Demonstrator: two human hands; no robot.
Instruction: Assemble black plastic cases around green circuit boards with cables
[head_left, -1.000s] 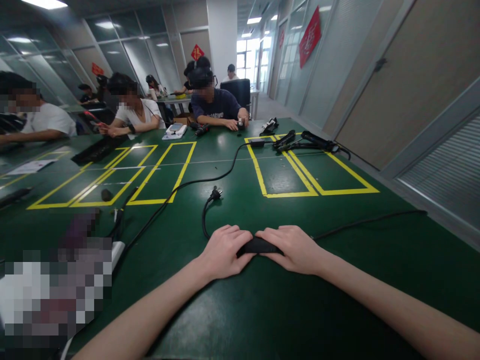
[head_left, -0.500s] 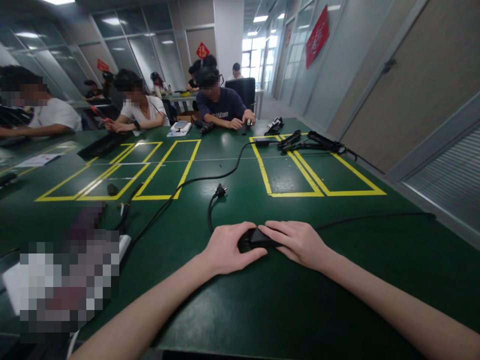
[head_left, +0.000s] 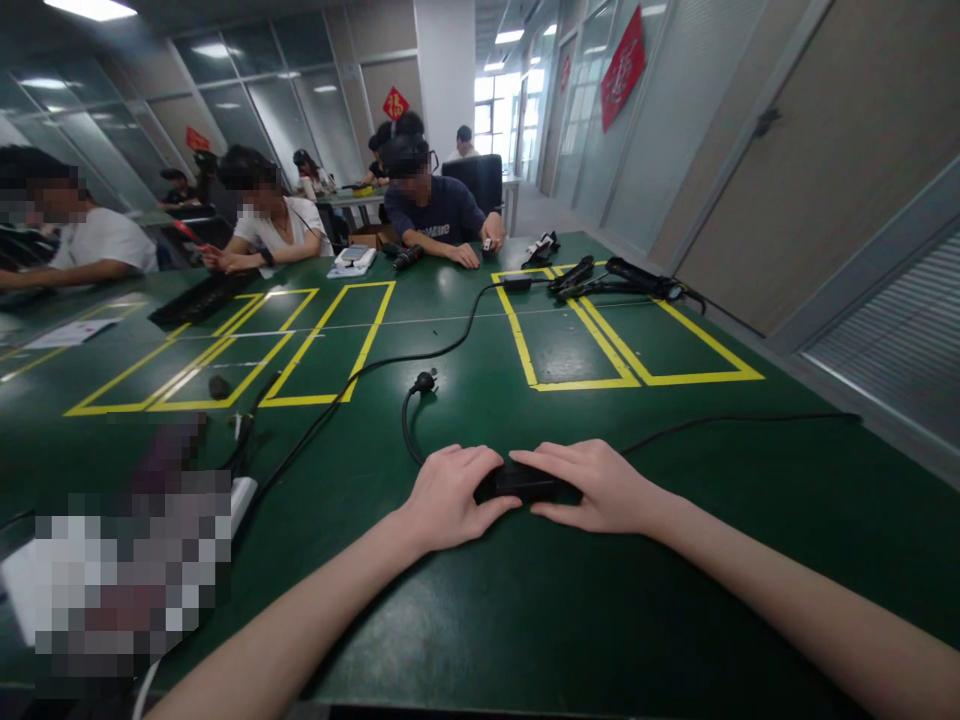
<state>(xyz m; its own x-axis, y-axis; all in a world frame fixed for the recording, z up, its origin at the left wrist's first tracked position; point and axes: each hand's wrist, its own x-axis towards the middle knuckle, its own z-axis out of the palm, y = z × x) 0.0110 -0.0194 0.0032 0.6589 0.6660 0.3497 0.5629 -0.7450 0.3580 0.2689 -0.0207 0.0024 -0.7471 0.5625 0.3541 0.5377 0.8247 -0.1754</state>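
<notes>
Curls the left hand round the left end of a black adapter at lower centre of the frame, apparently pinching it between fingers on the far edge and thumb along the near edge. Spans the right end with the right hand, fingers over the far edge, thumb spread well away from them on the near side; hard to say how firmly. Looks hard, smooth and fairly light, so likely to slide on the glossy table rather than bend, and probably tough enough for a firm squeeze. Best held by the long sides, near the middle. Expect a springy tug from the curved cord, leading from behind the left hand to the plug near centre, below the tape, and slight drag from the thin cable toward the right edge.
</notes>
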